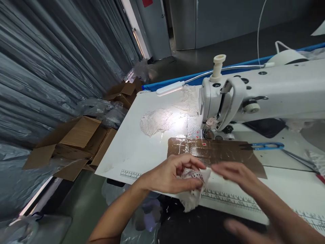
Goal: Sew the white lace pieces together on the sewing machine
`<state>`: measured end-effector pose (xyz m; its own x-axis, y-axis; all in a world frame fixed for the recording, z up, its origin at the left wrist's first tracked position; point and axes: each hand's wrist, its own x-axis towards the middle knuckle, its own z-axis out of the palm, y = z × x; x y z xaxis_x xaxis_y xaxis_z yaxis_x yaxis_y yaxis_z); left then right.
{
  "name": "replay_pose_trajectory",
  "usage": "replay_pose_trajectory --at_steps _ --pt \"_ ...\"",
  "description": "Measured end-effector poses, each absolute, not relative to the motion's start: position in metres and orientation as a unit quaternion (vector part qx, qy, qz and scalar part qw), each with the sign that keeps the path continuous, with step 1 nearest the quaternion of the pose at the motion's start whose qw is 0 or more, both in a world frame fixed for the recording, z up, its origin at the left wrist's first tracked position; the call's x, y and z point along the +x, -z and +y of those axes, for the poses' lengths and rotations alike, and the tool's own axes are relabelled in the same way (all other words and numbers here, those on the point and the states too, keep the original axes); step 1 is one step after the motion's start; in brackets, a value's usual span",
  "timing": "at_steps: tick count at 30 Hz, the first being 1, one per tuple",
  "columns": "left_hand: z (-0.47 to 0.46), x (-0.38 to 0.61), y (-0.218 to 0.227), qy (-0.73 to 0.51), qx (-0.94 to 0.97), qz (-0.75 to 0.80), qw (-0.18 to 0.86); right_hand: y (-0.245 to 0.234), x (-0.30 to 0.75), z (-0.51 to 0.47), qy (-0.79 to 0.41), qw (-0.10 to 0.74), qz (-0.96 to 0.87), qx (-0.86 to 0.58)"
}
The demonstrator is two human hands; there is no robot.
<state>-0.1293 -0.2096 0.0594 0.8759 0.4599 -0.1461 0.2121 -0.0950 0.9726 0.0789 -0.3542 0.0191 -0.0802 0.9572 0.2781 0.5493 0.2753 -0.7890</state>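
Note:
My left hand (175, 173) is closed around a bunched piece of white lace fabric (191, 174) at the table's front edge. The fabric has small eyelets, and its frayed lower end hangs over the edge. Just right of it is my right hand (243, 183), blurred by motion, with its fingers stretched out and the thumb well apart. Its fingertips are close to the fabric's right corner; whether they touch it I cannot tell. Beyond both hands stands a white sewing machine (276, 91), its needle area beside a brown taped sheet (215, 152) on the table.
More lace pieces (156, 122) lie on the white table (122, 149) under a lamp (170, 88). Blue-handled thread snips (267, 146) and tweezers (301, 160) lie at the right. Open cardboard boxes (78, 132) stand left, by a grey curtain (50, 61).

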Motion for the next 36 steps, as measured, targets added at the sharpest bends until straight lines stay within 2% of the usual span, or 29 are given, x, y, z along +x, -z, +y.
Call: replay_pose_trajectory --at_steps 2,6,8,12,16,18,20,22,27,31,36 --pt "-0.212 -0.125 -0.063 -0.075 0.747 0.201 0.63 -0.019 0.081 -0.343 -0.295 0.379 -0.687 -0.546" --pt "-0.201 -0.124 -0.064 -0.077 0.757 0.21 0.613 -0.016 0.078 -0.32 -0.463 0.345 -0.64 -0.507" --pt "-0.187 -0.125 -0.061 -0.093 0.778 0.241 0.573 -0.014 0.076 -0.306 -0.486 0.353 -0.618 -0.507" --pt "-0.155 -0.123 -0.048 -0.094 0.856 0.291 0.417 -0.005 0.082 -0.275 -0.388 0.36 -0.618 -0.581" --pt "-0.129 -0.116 -0.033 -0.091 0.944 0.28 0.147 0.01 0.1 -0.256 -0.159 0.267 -0.648 -0.696" --pt "-0.122 -0.109 -0.028 -0.104 0.967 0.215 0.083 0.017 0.108 -0.254 -0.099 0.257 -0.648 -0.71" --pt "-0.118 -0.101 -0.025 -0.105 0.979 0.128 0.123 0.022 0.112 -0.255 -0.089 0.28 -0.646 -0.704" --pt "-0.116 -0.093 -0.022 -0.094 0.972 0.059 0.209 0.025 0.114 -0.256 -0.095 0.305 -0.641 -0.698" --pt "-0.115 -0.08 -0.009 -0.078 0.942 0.032 0.325 0.026 0.116 -0.254 -0.12 0.314 -0.646 -0.685" --pt "-0.117 -0.08 -0.004 -0.099 0.939 0.055 0.326 0.023 0.116 -0.255 -0.134 0.326 -0.646 -0.677" --pt "-0.122 -0.085 -0.015 -0.076 0.962 0.038 0.259 0.009 0.104 -0.26 -0.217 0.343 -0.67 -0.622"
